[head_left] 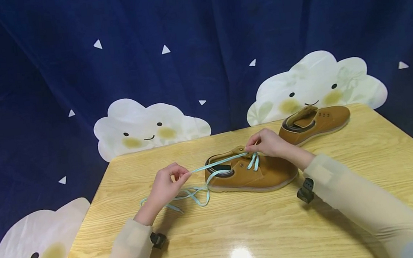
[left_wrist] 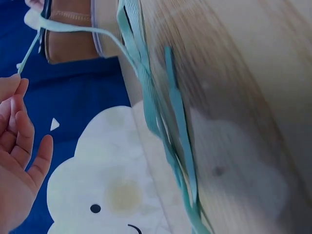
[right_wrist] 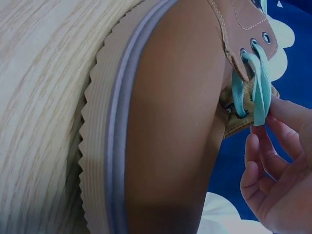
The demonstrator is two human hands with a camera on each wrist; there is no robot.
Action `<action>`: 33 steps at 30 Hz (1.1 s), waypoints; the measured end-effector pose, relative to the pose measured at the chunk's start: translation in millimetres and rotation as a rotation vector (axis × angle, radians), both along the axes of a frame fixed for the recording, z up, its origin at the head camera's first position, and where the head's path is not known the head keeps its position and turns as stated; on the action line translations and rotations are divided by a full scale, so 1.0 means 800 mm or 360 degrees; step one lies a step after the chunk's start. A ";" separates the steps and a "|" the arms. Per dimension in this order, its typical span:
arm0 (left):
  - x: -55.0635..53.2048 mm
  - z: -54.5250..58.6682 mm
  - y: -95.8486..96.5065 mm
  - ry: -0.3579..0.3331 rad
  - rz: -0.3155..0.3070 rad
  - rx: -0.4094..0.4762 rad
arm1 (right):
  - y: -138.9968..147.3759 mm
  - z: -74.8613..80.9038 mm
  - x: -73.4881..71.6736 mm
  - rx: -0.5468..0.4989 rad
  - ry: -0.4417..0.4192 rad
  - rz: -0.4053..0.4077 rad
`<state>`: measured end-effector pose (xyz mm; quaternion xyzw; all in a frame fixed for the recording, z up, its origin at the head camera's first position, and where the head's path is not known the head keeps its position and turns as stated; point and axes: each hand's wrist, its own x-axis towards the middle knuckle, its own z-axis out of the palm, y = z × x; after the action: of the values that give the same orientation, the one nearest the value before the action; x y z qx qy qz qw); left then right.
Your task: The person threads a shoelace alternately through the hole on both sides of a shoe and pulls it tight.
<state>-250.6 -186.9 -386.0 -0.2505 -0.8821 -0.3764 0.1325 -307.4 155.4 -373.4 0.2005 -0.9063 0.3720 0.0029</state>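
A brown shoe (head_left: 266, 177) lies on the table with its toe to the right. A light teal shoelace (head_left: 218, 162) runs taut above its opening, between the two hands. At its left end, my left hand (head_left: 166, 181) pinches the lace between thumb and fingertips. My right hand (head_left: 269, 143) is at the shoe's tongue, thumb and finger pinching the lace beside the eyelets. In the right wrist view, lace loops (right_wrist: 262, 87) pass through the lower eyelets. Another length of lace (left_wrist: 146, 83) trails loosely over the table past the heel.
A second brown shoe (head_left: 329, 119), with no lace seen in its eyelets, sits at the back right of the wooden table (head_left: 205, 241). Behind the table hangs a dark blue curtain (head_left: 187, 32) with white clouds and triangles.
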 end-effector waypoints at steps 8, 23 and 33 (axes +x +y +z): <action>0.004 -0.002 -0.005 -0.0083 -0.0036 0.0011 | -0.001 -0.001 0.004 0.0013 0.0058 0.0049; 0.003 0.007 -0.008 0.0028 0.0021 0.0282 | 0.004 -0.003 0.010 0.0067 0.0055 0.0113; 0.010 0.030 0.016 -0.0194 0.0010 0.0631 | 0.004 -0.002 0.013 0.0073 0.0007 0.0098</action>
<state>-243.0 -173.7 -362.0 -0.1934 -0.7979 -0.5566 0.1267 -296.7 158.2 -375.2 0.2290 -0.9080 0.3506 -0.0110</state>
